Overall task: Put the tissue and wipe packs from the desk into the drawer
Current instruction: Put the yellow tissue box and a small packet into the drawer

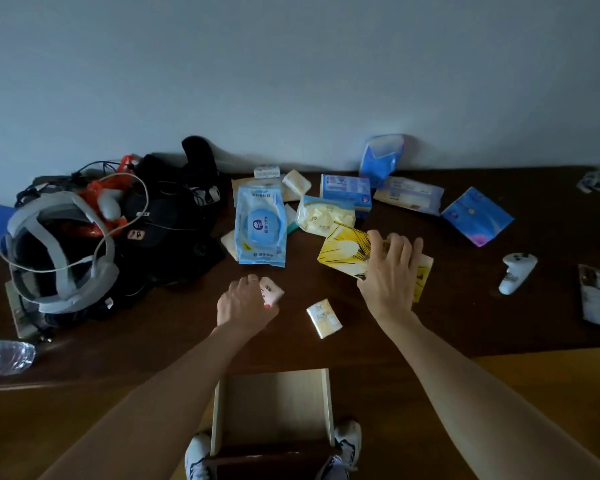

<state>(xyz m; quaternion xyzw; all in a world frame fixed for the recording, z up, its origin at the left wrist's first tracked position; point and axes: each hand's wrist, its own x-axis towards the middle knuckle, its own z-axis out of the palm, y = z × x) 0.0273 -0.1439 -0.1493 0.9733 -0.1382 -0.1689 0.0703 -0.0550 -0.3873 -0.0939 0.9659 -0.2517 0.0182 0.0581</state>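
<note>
Two hands out: left hand (245,304) curled round a small pink pack (271,292), right hand (390,271) gripping the yellow tissue pack (343,252), one open drawer (274,407) below.

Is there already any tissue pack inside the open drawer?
No, the drawer shows only its bare bottom; the packs lie on the desk.

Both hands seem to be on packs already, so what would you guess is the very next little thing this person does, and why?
Probably lift both packs and bring them back over the open drawer. The left hand already grips a small pink-printed pack, the right hand is curled over the yellow pack, and the drawer looks empty, just below the desk edge.
</note>
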